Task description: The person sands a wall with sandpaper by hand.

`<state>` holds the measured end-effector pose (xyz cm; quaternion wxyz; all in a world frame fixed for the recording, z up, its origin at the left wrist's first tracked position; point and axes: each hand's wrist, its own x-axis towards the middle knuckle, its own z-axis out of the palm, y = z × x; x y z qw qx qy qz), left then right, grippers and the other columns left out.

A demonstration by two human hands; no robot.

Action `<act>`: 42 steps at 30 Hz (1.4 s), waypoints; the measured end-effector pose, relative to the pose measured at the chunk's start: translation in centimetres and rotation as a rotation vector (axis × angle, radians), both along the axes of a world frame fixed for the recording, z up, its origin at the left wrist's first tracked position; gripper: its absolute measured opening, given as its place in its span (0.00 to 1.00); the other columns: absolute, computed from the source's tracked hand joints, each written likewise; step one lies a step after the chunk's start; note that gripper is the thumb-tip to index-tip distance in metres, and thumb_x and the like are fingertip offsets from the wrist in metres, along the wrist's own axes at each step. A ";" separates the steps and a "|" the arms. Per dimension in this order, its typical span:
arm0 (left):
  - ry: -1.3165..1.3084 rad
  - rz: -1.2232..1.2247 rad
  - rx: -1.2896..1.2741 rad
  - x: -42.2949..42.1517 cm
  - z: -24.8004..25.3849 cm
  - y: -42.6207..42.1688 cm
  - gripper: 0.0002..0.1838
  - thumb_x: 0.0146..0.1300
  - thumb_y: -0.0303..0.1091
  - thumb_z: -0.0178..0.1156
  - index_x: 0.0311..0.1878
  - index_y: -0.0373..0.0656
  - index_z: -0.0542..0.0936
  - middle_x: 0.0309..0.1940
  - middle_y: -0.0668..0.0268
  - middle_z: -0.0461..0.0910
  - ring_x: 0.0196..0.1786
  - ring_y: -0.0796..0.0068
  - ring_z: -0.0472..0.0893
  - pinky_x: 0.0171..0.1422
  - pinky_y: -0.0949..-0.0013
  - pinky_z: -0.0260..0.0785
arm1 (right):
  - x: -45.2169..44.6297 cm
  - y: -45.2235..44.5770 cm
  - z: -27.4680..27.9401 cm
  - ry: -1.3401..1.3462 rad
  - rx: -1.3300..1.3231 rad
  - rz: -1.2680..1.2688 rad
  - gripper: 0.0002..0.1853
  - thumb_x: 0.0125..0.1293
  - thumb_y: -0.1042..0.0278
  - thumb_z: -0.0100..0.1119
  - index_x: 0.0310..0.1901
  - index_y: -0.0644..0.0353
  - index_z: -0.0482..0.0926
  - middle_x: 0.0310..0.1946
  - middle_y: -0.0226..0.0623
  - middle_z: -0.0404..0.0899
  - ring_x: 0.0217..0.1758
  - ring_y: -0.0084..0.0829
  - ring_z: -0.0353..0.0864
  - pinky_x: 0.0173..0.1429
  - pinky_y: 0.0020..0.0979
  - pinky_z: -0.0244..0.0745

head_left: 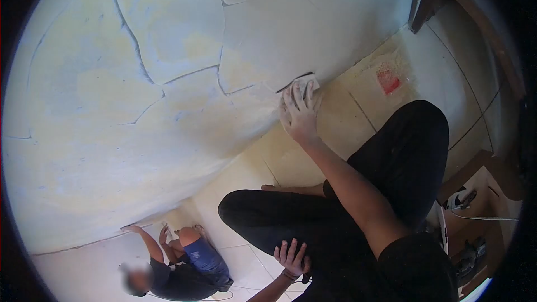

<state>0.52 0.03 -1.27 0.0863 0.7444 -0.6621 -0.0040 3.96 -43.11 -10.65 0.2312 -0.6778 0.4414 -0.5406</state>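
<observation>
My right hand (pixel 299 112) is dusted white and presses a whitish sheet (pixel 310 81), which looks like sandpaper, flat against the lower wall (pixel 184 100). A dark edge of the sheet shows beyond my fingertips. The wall is pale with yellowish patches, and several cracks or grooves run across it. Down on my dark trousers (pixel 268 218) rests my left hand (pixel 293 257), its fingers apart and nothing in it.
Another person (pixel 184 268) sits by the wall at lower left, one hand raised to it. Dust surrounds a red patch (pixel 387 78) on the tiled floor (pixel 347 106). A wooden cabinet (pixel 475 235) holding dark items and a white cable stands at right.
</observation>
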 end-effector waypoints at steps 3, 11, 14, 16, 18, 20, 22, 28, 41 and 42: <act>0.006 -0.004 0.009 0.3 0.0 0.2 0.23 0.58 0.45 0.50 0.51 0.47 0.83 0.62 0.55 0.73 0.71 0.49 0.61 0.73 0.43 0.42 | 0.8 0.6 3.4 -0.069 0.019 -0.039 0.30 0.61 0.57 0.56 0.67 0.53 0.68 0.72 0.44 0.58 0.73 0.72 0.46 0.67 0.77 0.36; -0.001 0.025 0.013 -0.2 0.3 -0.2 0.22 0.56 0.45 0.52 0.51 0.50 0.83 0.62 0.58 0.74 0.70 0.53 0.63 0.73 0.46 0.44 | 0.3 0.6 0.3 0.233 -0.117 -0.050 0.29 0.63 0.54 0.55 0.66 0.51 0.69 0.74 0.39 0.55 0.76 0.67 0.42 0.66 0.79 0.35; 0.006 0.035 0.017 0.2 0.2 0.0 0.22 0.56 0.45 0.52 0.51 0.52 0.84 0.62 0.60 0.74 0.70 0.55 0.64 0.73 0.48 0.44 | 0.7 0.9 4.1 0.076 -0.011 -0.044 0.28 0.64 0.56 0.55 0.66 0.50 0.70 0.74 0.37 0.55 0.76 0.64 0.42 0.65 0.80 0.34; -0.003 0.041 0.048 0.1 0.3 0.5 0.22 0.56 0.45 0.52 0.52 0.53 0.83 0.62 0.60 0.74 0.70 0.55 0.63 0.73 0.48 0.44 | 0.7 -0.4 7.1 0.017 -0.057 -0.071 0.28 0.64 0.56 0.55 0.66 0.50 0.69 0.73 0.39 0.56 0.76 0.65 0.42 0.65 0.81 0.34; -0.003 0.028 0.045 0.1 0.2 0.8 0.22 0.57 0.44 0.52 0.51 0.48 0.83 0.62 0.56 0.73 0.70 0.50 0.63 0.73 0.45 0.43 | 0.5 -0.7 6.7 0.069 -0.101 -0.064 0.29 0.64 0.55 0.54 0.66 0.52 0.68 0.73 0.42 0.56 0.76 0.65 0.42 0.65 0.81 0.34; 0.005 0.009 0.015 0.3 0.0 0.2 0.22 0.58 0.44 0.51 0.50 0.46 0.83 0.62 0.54 0.73 0.70 0.48 0.62 0.73 0.43 0.43 | -0.1 -0.6 2.7 0.223 -0.143 -0.035 0.30 0.64 0.55 0.54 0.66 0.57 0.67 0.73 0.46 0.54 0.76 0.65 0.41 0.66 0.80 0.34; 0.013 0.001 -0.012 0.1 0.3 -0.1 0.22 0.58 0.44 0.51 0.50 0.46 0.83 0.62 0.54 0.73 0.70 0.49 0.62 0.73 0.43 0.43 | -0.2 0.3 -0.8 0.170 -0.092 -0.002 0.32 0.64 0.55 0.52 0.67 0.64 0.65 0.73 0.51 0.51 0.76 0.65 0.40 0.67 0.78 0.33; 0.004 0.045 0.004 -0.1 0.2 0.5 0.21 0.56 0.44 0.52 0.50 0.52 0.84 0.61 0.61 0.75 0.70 0.55 0.64 0.73 0.48 0.45 | 1.4 3.4 3.3 0.029 0.235 0.002 0.34 0.67 0.57 0.51 0.68 0.73 0.59 0.74 0.60 0.43 0.76 0.66 0.38 0.71 0.69 0.37; 0.009 0.003 0.003 0.2 0.2 0.1 0.22 0.62 0.47 0.48 0.49 0.46 0.84 0.62 0.55 0.73 0.71 0.50 0.61 0.73 0.44 0.42 | 0.9 0.5 7.0 -0.040 -0.060 0.137 0.36 0.64 0.51 0.56 0.68 0.63 0.62 0.75 0.51 0.48 0.75 0.69 0.41 0.70 0.73 0.33; 0.008 0.007 0.003 0.2 0.1 0.2 0.22 0.61 0.47 0.48 0.50 0.46 0.84 0.62 0.55 0.73 0.71 0.50 0.61 0.73 0.44 0.42 | 1.0 0.2 8.1 -0.048 -0.057 0.116 0.35 0.64 0.50 0.56 0.68 0.62 0.63 0.75 0.49 0.49 0.75 0.69 0.41 0.69 0.74 0.33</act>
